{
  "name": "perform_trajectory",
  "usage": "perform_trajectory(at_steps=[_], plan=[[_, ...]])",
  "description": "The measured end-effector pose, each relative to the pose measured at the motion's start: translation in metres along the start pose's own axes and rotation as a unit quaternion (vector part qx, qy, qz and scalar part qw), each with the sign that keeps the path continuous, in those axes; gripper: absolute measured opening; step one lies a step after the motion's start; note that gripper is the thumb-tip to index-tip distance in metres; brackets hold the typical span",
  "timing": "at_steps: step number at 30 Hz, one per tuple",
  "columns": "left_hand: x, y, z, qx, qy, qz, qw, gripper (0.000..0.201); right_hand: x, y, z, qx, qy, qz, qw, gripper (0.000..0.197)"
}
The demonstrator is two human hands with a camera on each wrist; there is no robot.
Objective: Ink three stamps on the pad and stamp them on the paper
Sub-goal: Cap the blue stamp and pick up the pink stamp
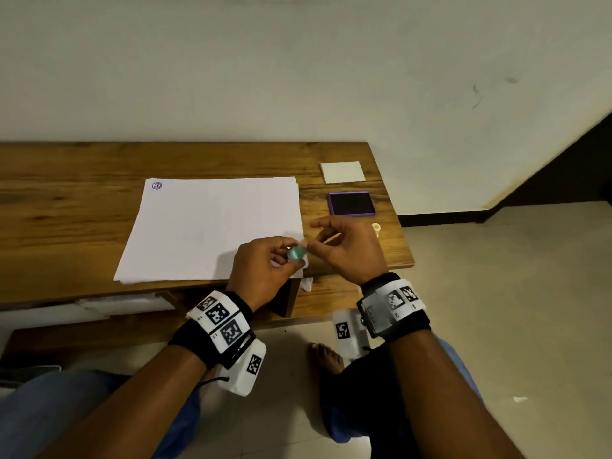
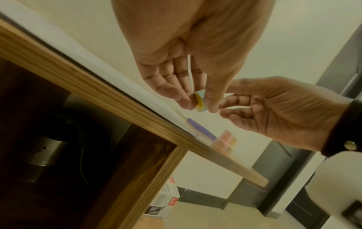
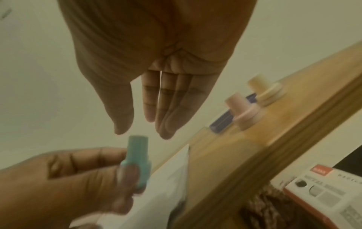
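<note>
The left hand [image 1: 265,263] pinches a small, light, rigid teal stamp [image 3: 137,161] by its base; the right hand [image 1: 344,246], fingers loose and empty, nears its narrow handle.

A teal stamp [image 1: 293,253] is pinched in the left hand [image 1: 265,273] over the near right corner of the paper [image 1: 212,226]. The right hand [image 1: 344,250] is held just beside it, fingers curled. One purple imprint [image 1: 157,185] is seen at the paper's far left corner. To the right on the tabletop [image 1: 66,200], a purple ink pad [image 1: 351,203] lies open.
</note>
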State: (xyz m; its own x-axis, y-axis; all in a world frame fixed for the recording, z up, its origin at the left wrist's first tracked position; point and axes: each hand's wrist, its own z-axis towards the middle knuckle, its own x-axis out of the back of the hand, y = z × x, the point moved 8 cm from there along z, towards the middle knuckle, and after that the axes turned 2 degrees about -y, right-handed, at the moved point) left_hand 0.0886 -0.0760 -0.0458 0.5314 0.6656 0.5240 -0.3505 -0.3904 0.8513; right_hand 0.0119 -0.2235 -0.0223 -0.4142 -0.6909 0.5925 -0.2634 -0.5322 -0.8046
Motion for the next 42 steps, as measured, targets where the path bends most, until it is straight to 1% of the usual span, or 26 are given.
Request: perform_trajectory(at_steps=[3,4,6,8,11,14,17,19,22,23,25,27,30,32,34,37,40,42], plan=[[-0.019,0.008,0.018,0.007,-0.004,0.036,0.999,0.036,0.05,0.027,-0.001,-0.043,0.119,-0.033,0.991,0.023],[-0.027,0.012,0.025,0.009,-0.006,0.045,0.999,0.036,0.064,0.036,-0.003,-0.063,0.147,-0.047,0.986,0.022],[-0.043,0.021,0.039,0.006,-0.016,0.069,0.997,0.036,0.076,0.052,-0.006,-0.104,0.16,-0.066,0.979,0.026],[-0.054,0.023,0.049,0.013,-0.031,0.072,0.997,0.035,0.074,0.057,-0.008,-0.118,0.138,-0.068,0.981,0.032],[-0.07,0.022,0.054,0.025,-0.049,0.076,0.996,0.035,0.067,0.051,-0.007,-0.082,0.097,-0.087,0.988,0.035],[-0.074,0.018,0.055,0.0,-0.036,0.146,0.989,0.035,0.058,0.046,-0.004,-0.06,0.068,-0.121,0.989,0.035],[-0.075,0.015,0.057,0.009,-0.04,0.198,0.979,0.039,0.052,0.045,-0.001,-0.063,0.059,-0.139,0.986,0.031],[-0.073,0.016,0.057,0.007,-0.041,0.198,0.979,0.044,0.047,0.044,0.0,-0.06,0.053,-0.144,0.986,0.028],[-0.072,0.022,0.053,0.002,-0.054,0.184,0.981,0.062,0.046,0.051,0.002,-0.073,0.045,-0.146,0.986,0.025],[-0.067,0.023,0.051,0.002,-0.052,0.176,0.983,0.065,0.045,0.052,0.002,-0.075,0.041,-0.149,0.985,0.025],[-0.052,0.025,0.042,0.001,-0.033,0.152,0.988,0.06,0.045,0.05,0.001,-0.075,0.04,-0.147,0.985,0.02],[-0.032,0.023,0.031,0.011,-0.018,0.109,0.994,0.047,0.053,0.051,-0.001,-0.091,0.077,-0.098,0.988,0.017],[-0.003,0.012,0.011,0.051,0.002,0.018,0.999,0.032,0.065,0.053,-0.006,-0.118,0.156,0.04,0.98,0.02],[0.012,0.003,-0.003,0.073,0.006,-0.034,0.997,0.029,0.057,0.044,-0.009,-0.112,0.171,0.143,0.968,0.019],[0.02,-0.006,-0.014,0.088,-0.003,-0.07,0.994,0.032,0.039,0.025,-0.014,-0.097,0.155,0.222,0.958,0.018],[0.029,-0.011,-0.022,0.093,-0.009,-0.129,0.987,0.043,0.003,-0.001,-0.019,-0.077,0.11,0.276,0.952,0.014],[0.032,-0.008,-0.024,0.075,-0.005,-0.186,0.98,0.052,-0.026,-0.019,-0.02,-0.064,0.068,0.311,0.946,0.016],[0.035,-0.006,-0.023,0.056,0.003,-0.199,0.978,0.051,-0.039,-0.024,-0.019,-0.066,0.059,0.335,0.938,0.017]])
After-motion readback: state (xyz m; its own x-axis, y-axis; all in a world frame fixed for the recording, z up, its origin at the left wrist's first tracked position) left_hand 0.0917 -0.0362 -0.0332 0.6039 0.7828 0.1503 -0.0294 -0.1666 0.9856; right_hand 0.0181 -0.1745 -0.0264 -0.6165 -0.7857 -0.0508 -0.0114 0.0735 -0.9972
